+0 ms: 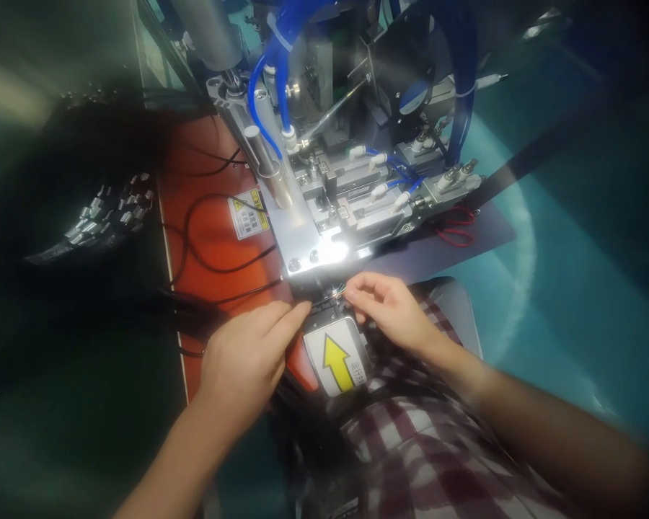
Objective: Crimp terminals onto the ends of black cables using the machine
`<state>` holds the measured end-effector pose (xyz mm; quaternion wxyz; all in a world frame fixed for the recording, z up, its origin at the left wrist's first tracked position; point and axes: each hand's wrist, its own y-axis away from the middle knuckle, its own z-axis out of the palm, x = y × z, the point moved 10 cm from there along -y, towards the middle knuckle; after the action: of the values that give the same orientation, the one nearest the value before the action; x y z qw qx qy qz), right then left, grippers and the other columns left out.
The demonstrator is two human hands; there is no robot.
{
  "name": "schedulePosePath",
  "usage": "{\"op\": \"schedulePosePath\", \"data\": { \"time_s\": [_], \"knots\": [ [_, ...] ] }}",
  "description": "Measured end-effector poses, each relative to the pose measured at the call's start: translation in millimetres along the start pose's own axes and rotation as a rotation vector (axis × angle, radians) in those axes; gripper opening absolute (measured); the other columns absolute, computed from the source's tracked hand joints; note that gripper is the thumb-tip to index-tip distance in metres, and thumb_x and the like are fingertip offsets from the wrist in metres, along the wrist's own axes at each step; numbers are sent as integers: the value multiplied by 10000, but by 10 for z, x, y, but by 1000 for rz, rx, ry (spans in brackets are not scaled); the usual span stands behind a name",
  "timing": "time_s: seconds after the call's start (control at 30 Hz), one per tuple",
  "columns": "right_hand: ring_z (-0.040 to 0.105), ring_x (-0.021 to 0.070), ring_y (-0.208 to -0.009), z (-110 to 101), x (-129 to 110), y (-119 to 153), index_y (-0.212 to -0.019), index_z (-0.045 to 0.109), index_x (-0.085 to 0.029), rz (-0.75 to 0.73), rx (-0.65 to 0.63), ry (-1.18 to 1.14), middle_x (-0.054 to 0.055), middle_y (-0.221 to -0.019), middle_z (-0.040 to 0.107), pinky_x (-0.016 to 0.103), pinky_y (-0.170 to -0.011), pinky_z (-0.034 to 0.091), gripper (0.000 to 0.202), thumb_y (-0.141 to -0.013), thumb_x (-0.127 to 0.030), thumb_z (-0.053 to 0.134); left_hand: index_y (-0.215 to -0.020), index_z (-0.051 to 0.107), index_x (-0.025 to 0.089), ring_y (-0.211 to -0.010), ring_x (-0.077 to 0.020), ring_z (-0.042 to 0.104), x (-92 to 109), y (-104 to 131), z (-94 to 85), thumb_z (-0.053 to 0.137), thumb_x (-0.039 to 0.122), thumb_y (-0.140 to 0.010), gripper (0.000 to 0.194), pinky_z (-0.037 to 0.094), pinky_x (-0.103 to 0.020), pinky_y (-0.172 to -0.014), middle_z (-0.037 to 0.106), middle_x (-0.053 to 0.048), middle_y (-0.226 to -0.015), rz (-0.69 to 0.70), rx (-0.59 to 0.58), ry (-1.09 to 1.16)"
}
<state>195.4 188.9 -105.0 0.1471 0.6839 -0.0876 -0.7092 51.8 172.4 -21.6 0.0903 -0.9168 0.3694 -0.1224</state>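
Note:
My left hand (249, 353) is closed, thumb and forefinger pinched together on a thin black cable (321, 299) at the front of the machine. Across from it, my right hand (386, 306) pinches fine wire ends (340, 291), which are too small to make out fully. Both sets of fingertips meet just below the bright metal plate (303, 249) of the machine. Under them sits a white-faced block with a yellow arrow label (332, 357), the arrow pointing toward the machine.
Pneumatic cylinders (373, 209) with blue air hoses (284, 72) fill the machine behind my hands. Black cables (195, 252) loop over the orange bench top (216, 238). Many cables with metal connectors (108, 213) lie at the left. Red wires (457, 227) are at right.

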Motion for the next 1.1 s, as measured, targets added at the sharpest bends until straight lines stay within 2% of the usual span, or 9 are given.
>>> {"op": "schedulePosePath", "data": {
  "time_s": [0.13,0.4,0.7,0.83,1.0,1.1],
  "knots": [
    [492,81,-504,5,4,-10,-754,587,-171,2,-6,17,-57,-589,516,228,-524,434,144,-821,-294,620,-1088,665,149,-648,-157,628,36,-9,-10,385,65,-900,348,448,-252,-523,711,-44,-828,28,10,-100],
    [518,97,-516,0,26,-25,-744,563,-181,3,4,79,-44,-606,536,244,-539,462,123,-828,-265,595,-1128,659,150,-613,-151,588,49,2,37,383,51,-893,376,385,-259,-508,678,-40,-781,58,-35,-103],
    [575,156,-699,-34,-123,43,-773,568,-190,-173,115,359,23,-747,616,276,-644,473,110,-867,-238,537,-1178,642,162,-601,-166,533,67,27,86,403,50,-893,389,332,-280,-515,668,-45,-786,91,-55,-173],
    [580,160,-706,-41,-105,26,-767,567,-192,-146,120,335,21,-730,613,268,-630,471,111,-861,-246,544,-1187,636,178,-563,-152,491,71,32,88,403,50,-893,396,324,-279,-514,666,-33,-778,85,-58,-182],
    [531,126,-590,-28,26,-2,-791,582,-187,-53,51,229,-12,-667,575,255,-569,451,134,-871,-290,556,-1177,643,160,-524,-147,466,73,16,90,401,48,-891,392,321,-281,-485,671,-31,-775,70,-68,-155],
    [530,122,-581,-72,9,37,-837,606,-184,-69,69,204,-8,-688,585,254,-557,446,129,-881,-296,559,-1183,644,156,-533,-150,485,60,16,114,406,64,-900,381,345,-281,-490,670,-37,-783,67,-86,-125]
  ]
}}
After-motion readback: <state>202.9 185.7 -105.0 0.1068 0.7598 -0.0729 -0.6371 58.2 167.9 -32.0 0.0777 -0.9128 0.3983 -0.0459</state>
